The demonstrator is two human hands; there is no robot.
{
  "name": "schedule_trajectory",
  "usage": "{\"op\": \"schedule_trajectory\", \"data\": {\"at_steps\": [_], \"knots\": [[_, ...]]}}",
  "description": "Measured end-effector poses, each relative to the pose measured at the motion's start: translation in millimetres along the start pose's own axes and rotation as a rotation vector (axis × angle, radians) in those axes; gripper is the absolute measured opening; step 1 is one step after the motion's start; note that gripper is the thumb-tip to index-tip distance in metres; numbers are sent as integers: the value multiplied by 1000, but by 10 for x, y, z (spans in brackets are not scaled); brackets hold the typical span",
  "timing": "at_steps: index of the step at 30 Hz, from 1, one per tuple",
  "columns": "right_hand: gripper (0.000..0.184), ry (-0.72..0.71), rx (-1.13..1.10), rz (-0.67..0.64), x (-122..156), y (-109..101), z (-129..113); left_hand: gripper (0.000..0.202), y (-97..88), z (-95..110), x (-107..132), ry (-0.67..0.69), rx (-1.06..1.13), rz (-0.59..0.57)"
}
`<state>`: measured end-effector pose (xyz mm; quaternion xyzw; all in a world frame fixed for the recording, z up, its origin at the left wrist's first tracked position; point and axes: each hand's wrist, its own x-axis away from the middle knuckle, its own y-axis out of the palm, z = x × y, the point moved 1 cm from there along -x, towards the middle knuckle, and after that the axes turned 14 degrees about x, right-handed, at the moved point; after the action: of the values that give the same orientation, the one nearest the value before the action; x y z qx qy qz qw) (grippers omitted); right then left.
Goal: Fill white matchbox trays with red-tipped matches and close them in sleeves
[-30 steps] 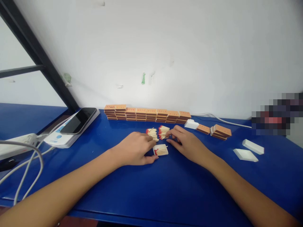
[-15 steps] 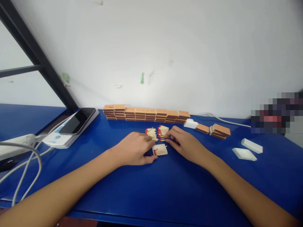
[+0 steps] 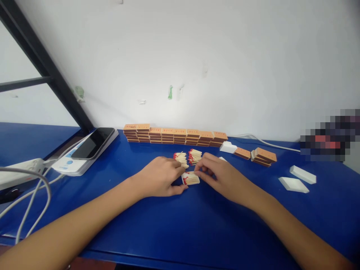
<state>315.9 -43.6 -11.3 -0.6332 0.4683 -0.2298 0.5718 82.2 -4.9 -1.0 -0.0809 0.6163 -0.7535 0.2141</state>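
A small white matchbox tray [image 3: 199, 181] lies on the blue table with red-tipped matches [image 3: 191, 178] in it. My left hand [image 3: 161, 176] grips the tray at its left side between thumb and fingers. At the tray's upper right edge, my right hand [image 3: 215, 172] pinches a match, mostly hidden by the fingers, over the matches inside. Just behind the tray lie two loose piles of matches, a left pile [image 3: 180, 159] and a right pile [image 3: 194, 156]. A white piece partly shows behind my right hand.
Stacked orange matchboxes [image 3: 174, 135] line the wall. To their right are white trays [image 3: 228, 147], a single matchbox [image 3: 242, 153] and a small stack [image 3: 263, 156]. Two white trays [image 3: 294, 184] lie farther right. A phone [image 3: 94, 143] rests on a white box at left, near cables and a power strip [image 3: 22, 172].
My right hand has moved from the right match pile toward me, to the tray's edge. My left hand has stayed at the tray. The view has shifted slightly.
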Motion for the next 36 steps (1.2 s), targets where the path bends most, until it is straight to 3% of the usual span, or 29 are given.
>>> {"op": "schedule_trajectory", "data": {"at_steps": [3,7,12,28,36], "knots": [[9,-6,-26,-13,4,23,-24,38,4,-7,-3,-5,-9,-6],[11,70,24,80,-13,68,153,38,8,-9,-2,-9,-9,-12],[7,109,130,69,-35,163,334,39,8,-3,5,-14,1,-7],[10,72,138,53,-55,221,354,38,2,12,-3,-6,-22,-13],[9,58,140,72,-55,149,360,38,7,-1,0,4,-13,0]]}}
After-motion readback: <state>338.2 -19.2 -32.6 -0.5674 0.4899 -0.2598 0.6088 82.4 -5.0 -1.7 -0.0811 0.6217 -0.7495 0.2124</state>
